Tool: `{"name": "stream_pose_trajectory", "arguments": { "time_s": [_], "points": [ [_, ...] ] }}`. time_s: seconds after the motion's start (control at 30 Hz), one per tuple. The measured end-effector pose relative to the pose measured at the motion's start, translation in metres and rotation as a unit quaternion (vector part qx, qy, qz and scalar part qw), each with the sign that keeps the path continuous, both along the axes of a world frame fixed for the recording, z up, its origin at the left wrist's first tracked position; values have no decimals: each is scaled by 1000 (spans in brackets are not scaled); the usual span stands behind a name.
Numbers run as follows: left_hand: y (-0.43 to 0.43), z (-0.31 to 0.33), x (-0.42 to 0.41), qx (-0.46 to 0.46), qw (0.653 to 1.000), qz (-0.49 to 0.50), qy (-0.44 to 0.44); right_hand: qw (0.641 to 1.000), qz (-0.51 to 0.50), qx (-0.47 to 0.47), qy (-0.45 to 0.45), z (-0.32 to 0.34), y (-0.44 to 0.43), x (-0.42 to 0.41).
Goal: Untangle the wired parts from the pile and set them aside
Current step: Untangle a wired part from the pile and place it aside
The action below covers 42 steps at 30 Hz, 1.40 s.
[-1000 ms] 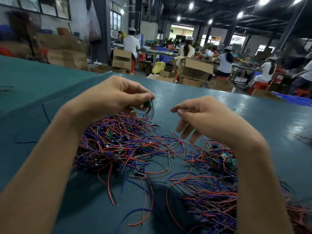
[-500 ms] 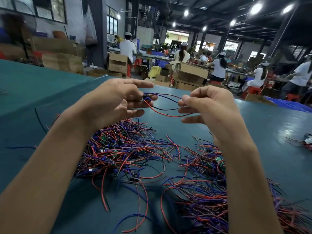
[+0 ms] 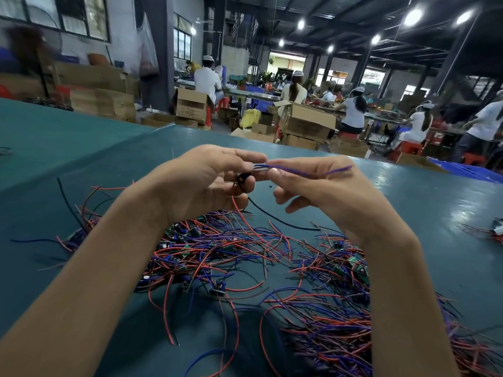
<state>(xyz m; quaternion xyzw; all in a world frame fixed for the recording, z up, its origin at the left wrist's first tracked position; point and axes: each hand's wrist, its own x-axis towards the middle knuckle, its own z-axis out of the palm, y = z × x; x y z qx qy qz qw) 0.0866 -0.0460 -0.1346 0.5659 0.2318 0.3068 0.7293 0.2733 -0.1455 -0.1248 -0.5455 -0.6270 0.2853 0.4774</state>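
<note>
Head view looks down along two bare forearms over a green worktop [image 3: 81,148]. Both hands are up clear of the wire pile [image 3: 217,248], apparently so that one piece can hang free of its neighbours. The left hand [image 3: 201,183] has its fingers [image 3: 245,155] curled in and pinched on a small dark wired part [image 3: 243,178], which steadies the body of it as an anchor. The right hand [image 3: 321,191] meets it fingertip to fingertip. Its thumb and forefinger pinch the purple lead [image 3: 307,172] just beside the part, and the lead's loose end runs out to the right over that hand. The right hand's other fingers [image 3: 288,206] are loosely curled beneath and hold nothing. A red lead [image 3: 239,213] and a black lead [image 3: 275,219] droop from the left hand's grip toward the pile. The black one reaches down to the wires below, but whether it is snagged there is unclear. The hold suggests a lead being drawn straight along its length so it slips out of the tangle without dragging others up. A second heap [image 3: 332,322] lies nearer the camera on the right, its wires running more nearly parallel. It may be the set-aside lot, but that is a guess. Cardboard boxes [image 3: 307,123] and seated workers fill the hall beyond.
</note>
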Motion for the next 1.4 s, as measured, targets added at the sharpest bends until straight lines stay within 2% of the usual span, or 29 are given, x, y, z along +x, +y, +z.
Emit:
{"name": "stream_pose_trajectory", "arguments": {
  "time_s": [0.17, 0.33, 0.47, 0.6, 0.67, 0.73, 0.83, 0.97, 1.13, 1.27, 1.4],
  "points": [
    [0, -3, 2, 48, 999, -4, 13, 997, 27, 47, 54, 0, 0, 3],
    [-5, -4, 7, 98, 995, 15, 27, 998, 58, 35, -6, -3, -4, 12],
    [-7, -5, 9, 117, 992, 21, 41, 994, 111, 20, 4, -2, -9, 19],
    [-10, -6, 13, 104, 994, 31, 25, 995, 66, 63, -35, -4, -5, 15],
    [-13, -9, 18, 133, 989, 48, 47, 995, 50, 79, -48, -8, 1, 8],
    [-15, -12, 22, 176, 980, 58, 78, 994, 51, 95, -22, -11, 5, 4],
    [-17, -12, 21, 191, 978, 17, 85, 991, 34, 126, 16, -10, 5, 6],
    [-18, -10, 14, 226, 965, -65, 119, 991, -16, 132, -8, -9, 4, 10],
    [-17, -7, 8, 321, 929, -55, 177, 990, -42, 78, 111, -8, 5, 14],
    [-16, -6, 6, 329, 921, -82, 190, 974, -56, 47, 215, -5, 3, 26],
    [-16, -8, 8, 346, 908, -109, 210, 962, -108, 40, 247, -5, 1, 38]
  ]
}}
